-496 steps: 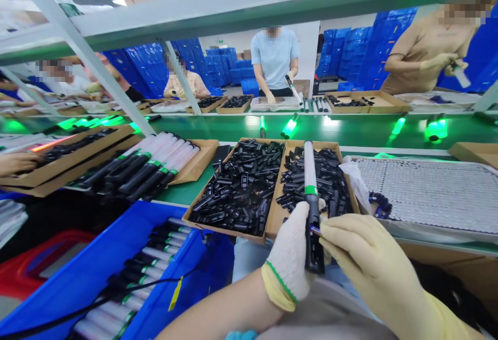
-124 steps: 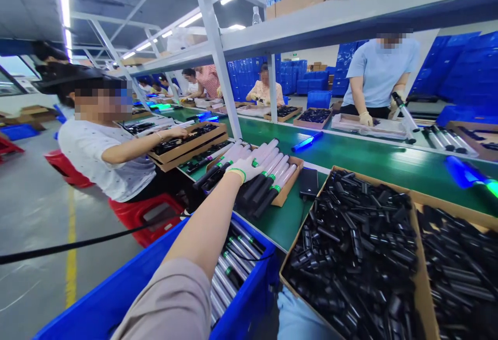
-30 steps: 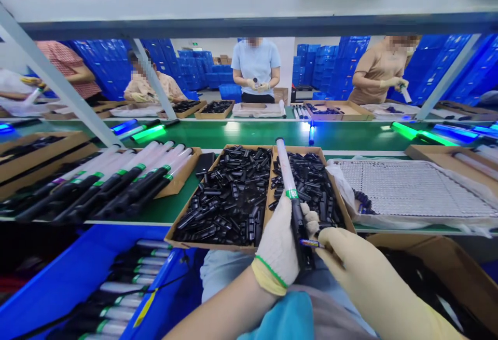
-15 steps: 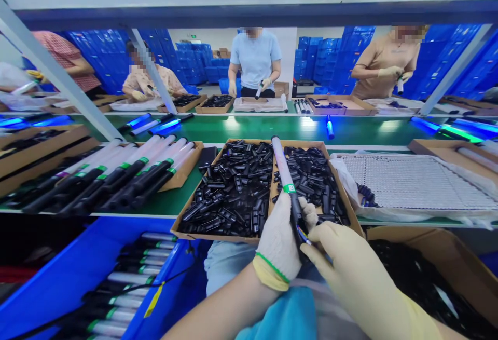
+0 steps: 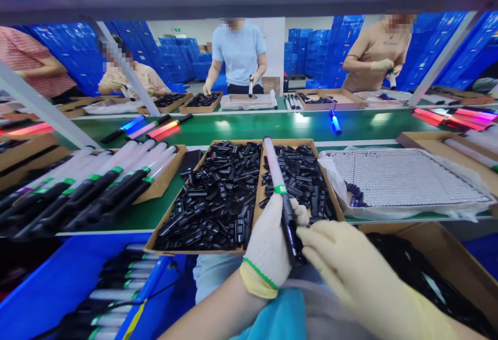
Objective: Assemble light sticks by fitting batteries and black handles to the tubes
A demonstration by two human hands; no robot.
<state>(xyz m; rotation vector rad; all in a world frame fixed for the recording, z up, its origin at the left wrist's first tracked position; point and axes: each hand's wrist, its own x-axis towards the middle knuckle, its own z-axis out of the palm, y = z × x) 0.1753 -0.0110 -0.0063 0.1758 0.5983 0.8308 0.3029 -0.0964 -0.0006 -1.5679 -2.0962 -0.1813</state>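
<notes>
My left hand, in a white knit glove with a green edge, is wrapped round the black handle of a light stick. The stick has a clear tube and a green band and points up and away over a cardboard tray of small black plastic parts. My right hand, in a pale yellow glove, is beside the handle's right side, fingers bent close together near an opening in the handle. Whether its fingertips hold anything is too small to tell.
Several light sticks lie at the left. A blue bin of sticks stands below. A lined tray of small silvery pieces is at the right. People work across the green belt.
The view has shifted, so the trays appear further left. My right fingers have come away from the handle opening, where a blue and white piece showed. Lights on the belt turned from blue to red.
</notes>
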